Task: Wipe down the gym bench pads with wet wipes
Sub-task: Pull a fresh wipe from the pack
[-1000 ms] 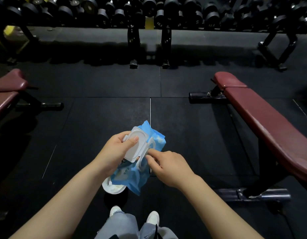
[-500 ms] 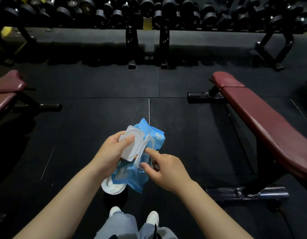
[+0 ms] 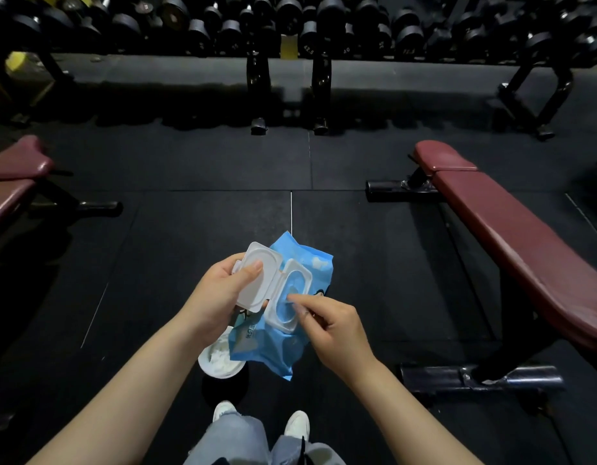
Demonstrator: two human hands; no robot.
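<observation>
Black rubber floor tiles (image 3: 176,250) cover the room, split by thin pale seams, one of them running straight toward the person between the two benches. Along the far side stands a long dumbbell rack (image 3: 290,35) loaded with dark dumbbells, its black legs planted on the floor. A maroon bench pad (image 3: 525,243) stretches along the right side, its long axis running from the far middle toward the near right, carried on a black frame with a foot bar at each end. Part of a second maroon bench (image 3: 12,182) shows at the left edge.

Held above the floor in the middle of the view is the blue wet wipes pack (image 3: 310,266), its long axis tilted from near left to far right, upper corner pointing away from the person. Its white flip lid (image 3: 258,276) is swung open to the left, beside the oval opening. The left hand (image 3: 216,297) grips the pack from the left, thumb pressed on the inside of the open lid. The right hand (image 3: 330,323) has its fingers curled, with fingertips reaching into the opening; whether they pinch a wipe cannot be told. Below the pack a white round container (image 3: 216,360) sits on the floor, just ahead of white shoes (image 3: 297,422).
</observation>
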